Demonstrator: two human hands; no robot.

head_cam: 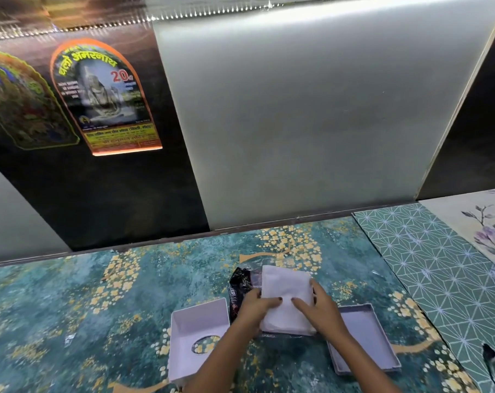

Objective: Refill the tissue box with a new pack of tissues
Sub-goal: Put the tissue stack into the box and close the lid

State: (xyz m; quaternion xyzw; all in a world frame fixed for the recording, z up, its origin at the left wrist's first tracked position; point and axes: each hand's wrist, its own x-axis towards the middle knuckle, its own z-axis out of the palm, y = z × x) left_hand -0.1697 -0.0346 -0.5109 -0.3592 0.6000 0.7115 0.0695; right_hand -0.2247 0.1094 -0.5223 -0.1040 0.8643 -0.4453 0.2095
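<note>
On the teal floral tabletop [70, 293] in front of me, the tissue box is apart in two halves: the lid [196, 333], upside down with its oval slot showing, sits left, and the shallow base tray [365, 338] sits right. Between them I hold the white tissue stack [286, 296], my left hand [255, 306] and right hand [316, 306] clamped on its two sides, fingers over the top. It is light, soft and floppy, so I grip the edges evenly. The dark crumpled thing behind is probably its wrapper [239, 287].
</note>
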